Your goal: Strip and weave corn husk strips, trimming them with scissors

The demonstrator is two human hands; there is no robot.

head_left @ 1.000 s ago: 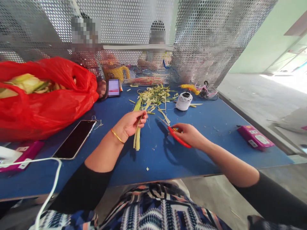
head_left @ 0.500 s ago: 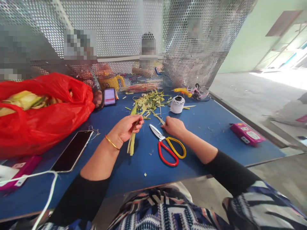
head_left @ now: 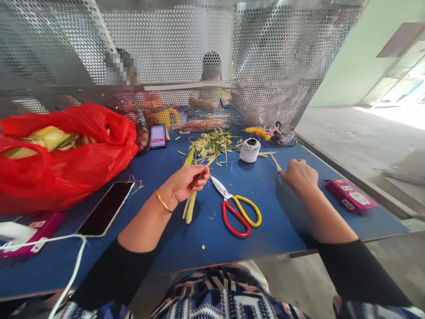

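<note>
Landmark: scissors (head_left: 227,194), lying on the worktop (head_left: 265,246), blades together, points away from the wearer.

Risks, left to right:
- Left hand (head_left: 187,182), just left of the scissors, is clamped on the leaf bundle (head_left: 189,208), fingers closed around it, loose ends hanging toward the wearer. Its fingertips are right by the blade points (contact: cannot tell). A careless shift could mean a prick; a slack grip could let the strips fan out.
- Scrap pile (head_left: 214,142), beyond the scissors: bits and fine threads might snag on the bundle if it is dragged through them.
- Thread spool (head_left: 249,151), beyond and right of the scissors: could be knocked over if the right arm sweeps back low.
- Right hand (head_left: 301,175), well right of the scissors, has its fingers together on the near end of a leaf strip (head_left: 275,162). Grip partly hidden. Thin strip; could bend or split if tugged from one end.

Change from half a second ago:
- Left hand: same hold, same side of the scissors.
- Scissors: no clear shift on the worktop.
- Right hand: was just beyond the yellow handle of the scissors; now far to their right, carrying the strip clear of the pile.
</note>
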